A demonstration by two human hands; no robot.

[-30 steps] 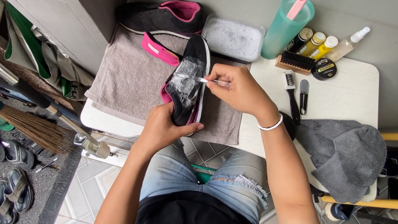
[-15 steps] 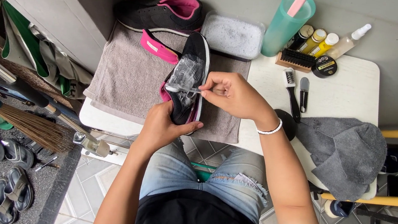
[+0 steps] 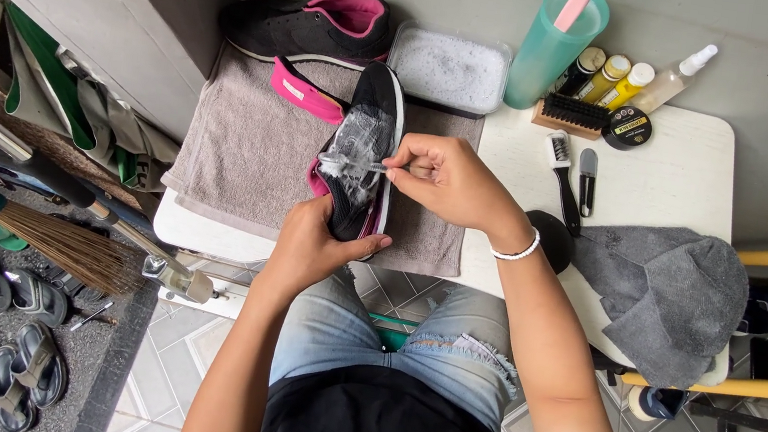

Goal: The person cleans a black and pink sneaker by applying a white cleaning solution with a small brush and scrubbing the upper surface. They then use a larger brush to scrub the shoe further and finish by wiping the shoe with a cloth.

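The left hand (image 3: 317,247) grips the near end of a black sneaker with a pink inner lining (image 3: 360,159), the fingers curled around it from below and the thumb lying across its edge. The shoe is turned with its foamy sole up and lies over the grey towel (image 3: 246,150) that covers the left half of the small white table (image 3: 671,183); its near end reaches the front edge of the table. The right hand (image 3: 447,180) is closed on the handle of a small clear-handled brush (image 3: 352,161), pinched between thumb and fingertips, and the brush head touches the soapy sole about at the middle of the shoe.

At the back left corner of the table lies the second black and pink sneaker (image 3: 305,26) on its side. Just beside it, along the back edge, stands a clear rectangular tub with foamy water (image 3: 448,68), then a tall teal plastic cup (image 3: 551,46) with a pink handle sticking out. Near the cup there are small bottles (image 3: 620,79), a wooden brush with black bristles (image 3: 569,115) and a round black tin (image 3: 627,129). Two small black-handled brushes (image 3: 570,175) lie in the middle of the bare table top. A crumpled grey cloth (image 3: 668,290) hangs over the front right corner.
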